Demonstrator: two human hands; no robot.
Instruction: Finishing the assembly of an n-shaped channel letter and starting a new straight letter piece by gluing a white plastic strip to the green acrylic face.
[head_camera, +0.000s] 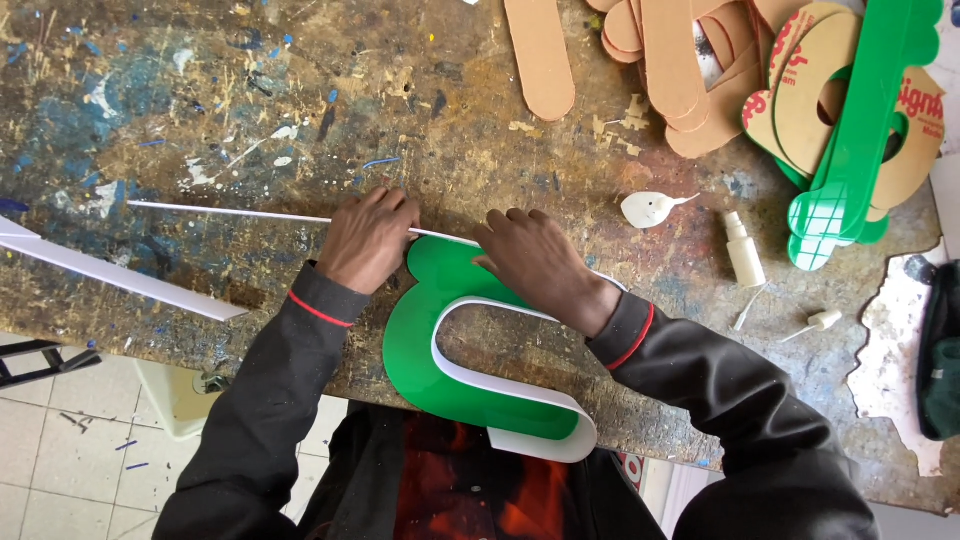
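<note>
A green curved letter-shaped piece (420, 340) lies at the near edge of the paint-stained worktable (300, 110). A white plastic strip (500, 385) stands on edge and follows the inner curve of the piece. A long thin white strip (230, 212) runs left across the table from behind my hands. My left hand (368, 238) rests fingers down on that strip at the top edge of the green piece. My right hand (535, 262) presses on the green piece's upper right part, beside the strip.
Brown cardboard-coloured cut shapes (670, 60) and green cut pieces (860, 140) pile at the back right. A small white bottle (744, 250), a white nozzle cap (822, 322) and a white scrap (648, 208) lie to the right. Another white strip (110, 272) lies at the left edge.
</note>
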